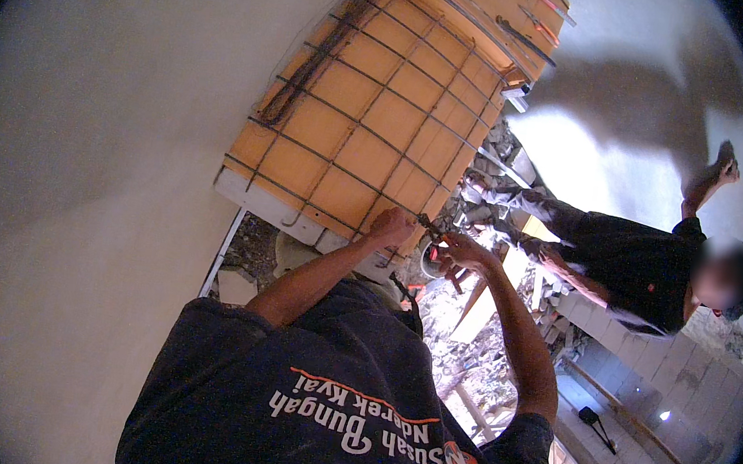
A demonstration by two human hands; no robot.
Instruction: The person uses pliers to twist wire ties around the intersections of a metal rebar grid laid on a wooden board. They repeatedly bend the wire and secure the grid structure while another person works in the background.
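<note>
From here, the bar mesh [362, 125] is already laid over the orange board [365, 163], L hand [393, 227] w/ fingers closed at near edge (on what, unclear), R hand [471, 254] w/ fingers round a dark tool [427, 224], but no. of crossings fastened or left I cannot tell.

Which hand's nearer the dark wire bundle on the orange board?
Left. The left hand is over the near end of the orange board, right of the dark wire bundle; the right hand is farther right, off the board's side.
</note>
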